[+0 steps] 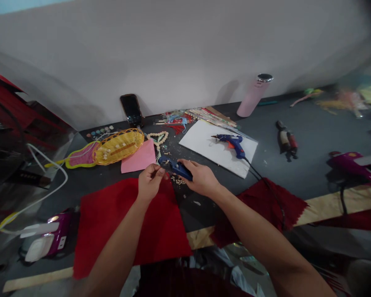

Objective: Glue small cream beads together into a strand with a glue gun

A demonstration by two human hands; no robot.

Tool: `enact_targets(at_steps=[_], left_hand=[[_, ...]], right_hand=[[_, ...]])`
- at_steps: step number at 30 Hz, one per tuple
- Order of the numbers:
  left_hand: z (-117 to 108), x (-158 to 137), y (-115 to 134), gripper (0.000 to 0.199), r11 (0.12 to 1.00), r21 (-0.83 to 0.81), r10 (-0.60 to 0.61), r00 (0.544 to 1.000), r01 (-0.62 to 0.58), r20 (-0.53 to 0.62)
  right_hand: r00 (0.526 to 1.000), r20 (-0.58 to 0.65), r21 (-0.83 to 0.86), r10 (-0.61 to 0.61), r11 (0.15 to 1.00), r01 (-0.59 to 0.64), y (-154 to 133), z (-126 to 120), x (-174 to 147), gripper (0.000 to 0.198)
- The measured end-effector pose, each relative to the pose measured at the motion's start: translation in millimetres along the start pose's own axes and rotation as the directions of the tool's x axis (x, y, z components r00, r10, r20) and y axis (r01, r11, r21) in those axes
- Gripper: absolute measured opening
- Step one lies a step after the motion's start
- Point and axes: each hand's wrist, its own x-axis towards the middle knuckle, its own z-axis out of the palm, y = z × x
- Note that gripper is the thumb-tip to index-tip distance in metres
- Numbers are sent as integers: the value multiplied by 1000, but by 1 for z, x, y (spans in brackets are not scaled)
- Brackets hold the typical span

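My right hand is wrapped round a blue hand tool that looks like pliers, its head pointing left. Close to that head, my left hand is closed in a pinch; whatever its fingertips hold is too small to make out. Under the tool, small pale beads lie scattered on the dark table. Just beyond my hands is a beaded string bent into a loop. A red felt sheet lies below my left forearm.
A glue gun rests on a white board, its cord trailing right. A yellow basket overlaps a pink sheet. Behind stand a phone and pink bottle. Cutting pliers lie right; purple devices flank the table.
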Motion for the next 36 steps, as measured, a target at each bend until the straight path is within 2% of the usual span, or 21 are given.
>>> enact_targets(at_steps=[15,36], left_hand=[[1,-1,2,16,999,39,-1,1000,3,-30],[3,-1,-3,13,1000,9,-12,997,13,-70]], right_hand=[[1000,5,4,14,1000,-14,-1,-1,0,48],[1000,10,-15,10,1000,-10,-1,0,1,48]])
